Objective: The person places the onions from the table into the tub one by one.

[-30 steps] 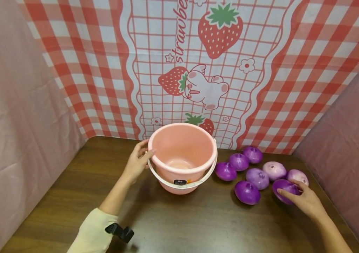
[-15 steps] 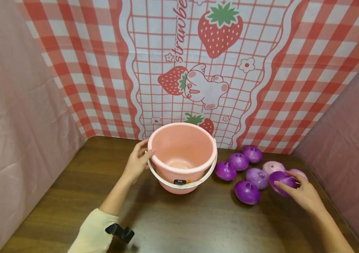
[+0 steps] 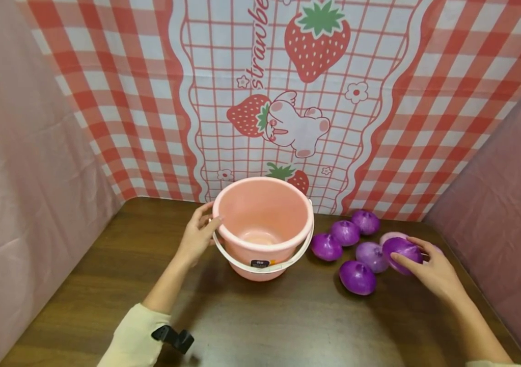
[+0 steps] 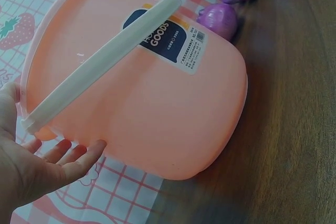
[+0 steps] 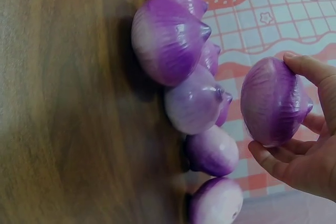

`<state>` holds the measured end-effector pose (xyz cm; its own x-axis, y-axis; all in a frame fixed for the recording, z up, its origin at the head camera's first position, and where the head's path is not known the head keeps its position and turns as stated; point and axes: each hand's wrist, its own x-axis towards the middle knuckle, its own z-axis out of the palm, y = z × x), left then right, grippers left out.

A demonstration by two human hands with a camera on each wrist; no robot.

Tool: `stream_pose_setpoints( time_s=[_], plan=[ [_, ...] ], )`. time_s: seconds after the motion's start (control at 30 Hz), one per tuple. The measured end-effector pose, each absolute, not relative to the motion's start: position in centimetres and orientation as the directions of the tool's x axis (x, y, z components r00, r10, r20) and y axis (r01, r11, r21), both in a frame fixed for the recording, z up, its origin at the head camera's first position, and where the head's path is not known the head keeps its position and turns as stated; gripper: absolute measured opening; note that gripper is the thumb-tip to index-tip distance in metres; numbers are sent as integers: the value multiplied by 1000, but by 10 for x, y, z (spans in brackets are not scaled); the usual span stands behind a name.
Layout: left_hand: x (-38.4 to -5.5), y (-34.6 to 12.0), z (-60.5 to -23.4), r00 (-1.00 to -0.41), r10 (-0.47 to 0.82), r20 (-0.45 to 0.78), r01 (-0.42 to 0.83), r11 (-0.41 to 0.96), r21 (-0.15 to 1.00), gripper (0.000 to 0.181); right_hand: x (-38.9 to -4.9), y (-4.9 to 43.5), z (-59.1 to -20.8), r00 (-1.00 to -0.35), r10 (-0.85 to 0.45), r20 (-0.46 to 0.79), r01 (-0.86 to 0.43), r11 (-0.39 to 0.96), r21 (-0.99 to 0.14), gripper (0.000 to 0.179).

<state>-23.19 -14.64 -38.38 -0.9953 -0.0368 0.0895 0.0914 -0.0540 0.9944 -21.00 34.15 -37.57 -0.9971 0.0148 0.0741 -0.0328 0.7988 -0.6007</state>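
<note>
A pink bucket (image 3: pixel 260 214) with a white handle (image 4: pixel 100 66) stands on the table. At its left side my left hand (image 3: pixel 197 237) pinches the rim, thumb over the edge and fingers against the outer wall. My right hand (image 3: pixel 434 267) holds a purple onion (image 3: pixel 401 255) between thumb and fingers, raised off the table. In the right wrist view that onion (image 5: pixel 274 102) hangs apart from the others, its pointed tip toward the palm. Several more onions (image 3: pixel 357 278) lie right of the bucket, some dark purple, some pale. The held onion and hand partly hide the pale ones behind.
The brown wooden table (image 3: pixel 260 326) reaches back to a red checked strawberry cloth (image 3: pixel 297 122). Pink curtains (image 3: pixel 35 178) close off both sides. A black wrist strap device (image 3: pixel 173 339) sits on my left forearm.
My right hand has lifted the purple onion off the table and carried it a little up and left. My left hand stays at the bucket's rim, and the bucket has not moved.
</note>
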Motion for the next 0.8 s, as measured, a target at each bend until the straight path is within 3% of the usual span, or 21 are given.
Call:
stream_pose_setpoints(
  time_s=[0.8],
  plan=[
    [-229, -144, -381, -995, -44, 90, 91, -38, 995, 51, -205, 311, -350, -990, 44, 136, -42, 823, -567, 75]
  ],
)
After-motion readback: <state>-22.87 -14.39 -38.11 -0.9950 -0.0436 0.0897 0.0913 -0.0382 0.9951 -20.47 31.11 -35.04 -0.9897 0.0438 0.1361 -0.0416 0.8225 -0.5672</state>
